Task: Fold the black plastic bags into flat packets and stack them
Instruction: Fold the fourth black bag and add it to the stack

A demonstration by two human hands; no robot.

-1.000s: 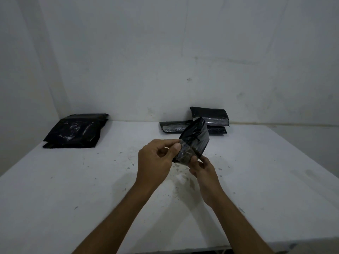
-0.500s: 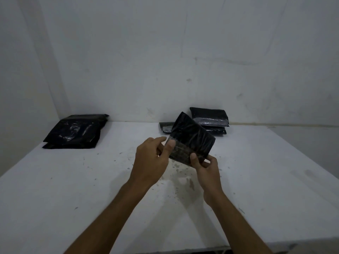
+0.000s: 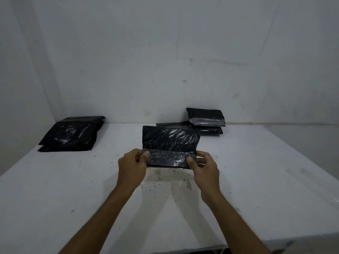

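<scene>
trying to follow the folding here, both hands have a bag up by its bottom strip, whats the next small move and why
Probably set the bag on the table and fold it over: the left hand and right hand pinch its lower corners in the air.

The bag held up over the table is thin black plastic, glossy and crinkled, catching light in streaks; a clear, shinier strip runs along its lower edge. The folded packets by the wall show the same sheen, as does the loose pile. The table is matt white, scuffed and speckled. The wall is dull, rough plaster.
</scene>
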